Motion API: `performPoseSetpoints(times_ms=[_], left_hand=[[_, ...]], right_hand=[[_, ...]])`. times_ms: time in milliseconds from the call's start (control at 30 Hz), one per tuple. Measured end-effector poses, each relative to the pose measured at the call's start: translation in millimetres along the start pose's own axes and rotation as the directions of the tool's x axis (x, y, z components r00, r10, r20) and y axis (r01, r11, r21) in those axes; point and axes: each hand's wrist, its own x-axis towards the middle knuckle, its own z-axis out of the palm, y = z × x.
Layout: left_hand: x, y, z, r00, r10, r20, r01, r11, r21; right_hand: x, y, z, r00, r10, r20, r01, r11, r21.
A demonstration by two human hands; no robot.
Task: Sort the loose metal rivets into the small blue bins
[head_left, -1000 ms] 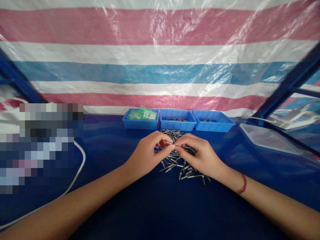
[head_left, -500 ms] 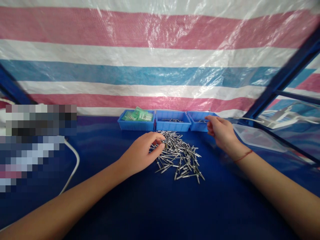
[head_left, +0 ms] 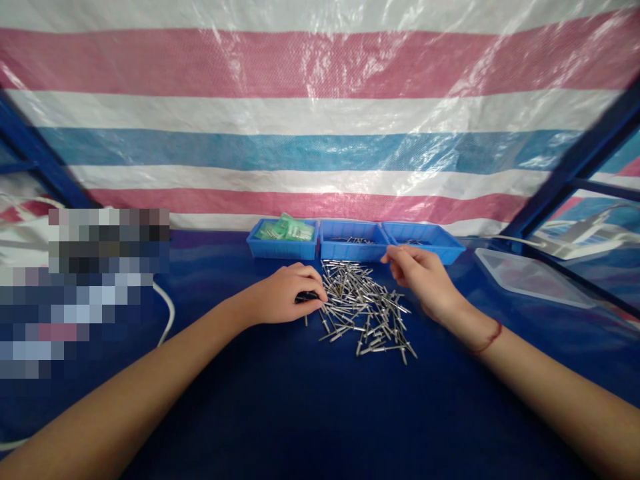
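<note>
A heap of silver blind rivets (head_left: pixel 367 303) lies loose on the dark blue tabletop. At its left edge is my left hand (head_left: pixel 285 293), thumb and fingers pinched around rivets that the fingers mostly hide. My right hand (head_left: pixel 420 277) hovers right of the heap, in front of the blue bins, its fingers closed; whatever may be between the fingertips is hidden. Some rivets lie in the middle blue bin (head_left: pixel 353 252), and a few show in the right blue bin (head_left: pixel 443 250).
A left blue bin (head_left: pixel 283 249) holds green-and-clear packets (head_left: pixel 287 229). On the right lies a translucent plastic lid (head_left: pixel 535 277), with a white power strip (head_left: pixel 570 237) beyond it. A white cable (head_left: pixel 167 313) runs at left. Striped plastic sheeting (head_left: pixel 300 150) hangs behind.
My right hand has come away from the right bin, moving left toward the heap. My left hand has shifted slightly left at the heap's edge. The view has turned a little left.
</note>
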Motion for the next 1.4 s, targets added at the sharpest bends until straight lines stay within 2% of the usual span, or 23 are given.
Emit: performPoseSetpoints(times_ms=[133, 300, 433, 667, 767, 900, 1000, 1100, 1233, 1300, 1400], left_hand=[[2.1, -0.9, 2.9, 1.000, 0.031, 0.001, -0.031, 0.999, 0.029], [3.6, 1.0, 6.3, 1.000, -0.007, -0.013, 0.008, 0.990, 0.137], [2.7, 2.9, 6.7, 0.999, -0.027, -0.030, 0.032, 0.984, 0.173], [0.1, 1.8, -0.6, 1.000, 0.001, 0.017, -0.003, 0.994, 0.109], [0.5, 1.3, -0.6, 1.000, -0.010, 0.026, 0.007, 0.992, 0.130], [2.8, 4.4, 1.0, 0.999, -0.015, -0.047, 0.025, 0.978, 0.208], [5.6, 12.4, 1.5, 0.995, 0.001, -0.096, 0.018, 0.980, 0.199], [7.7, 24.8, 3.4, 0.987, 0.000, -0.158, 0.010, 0.998, 0.065], [8.5, 38.4, 10.2, 0.963, -0.110, -0.246, 0.072, 0.985, -0.160], [8.8, 40.8, 14.5, 0.946, -0.181, -0.270, 0.112, 0.961, -0.254], [10.0, 40.3, 19.6, 0.907, -0.280, -0.313, 0.165, 0.923, -0.348]], right_hand=[[-15.2, -2.5, 11.8, 0.972, -0.149, 0.184, 0.180, 0.969, -0.169], [-31.0, -8.5, 19.4, 0.877, -0.334, 0.345, 0.442, 0.843, -0.308], [-35.5, -10.1, 20.4, 0.819, -0.401, 0.409, 0.543, 0.771, -0.332], [-35.8, -10.0, 21.1, 0.793, -0.421, 0.440, 0.579, 0.747, -0.328], [-36.1, -9.8, 21.1, 0.787, -0.424, 0.448, 0.585, 0.744, -0.324], [-36.4, -10.7, 21.5, 0.783, -0.436, 0.444, 0.593, 0.741, -0.317], [-36.7, -12.0, 22.4, 0.768, -0.484, 0.421, 0.619, 0.730, -0.290], [-37.3, -12.1, 23.4, 0.735, -0.517, 0.439, 0.658, 0.701, -0.276], [-37.6, -10.0, 24.4, 0.704, -0.523, 0.481, 0.685, 0.679, -0.264], [-37.8, -9.3, 24.4, 0.709, -0.520, 0.476, 0.680, 0.682, -0.268], [-38.2, -9.6, 24.1, 0.745, -0.498, 0.444, 0.642, 0.715, -0.276]])
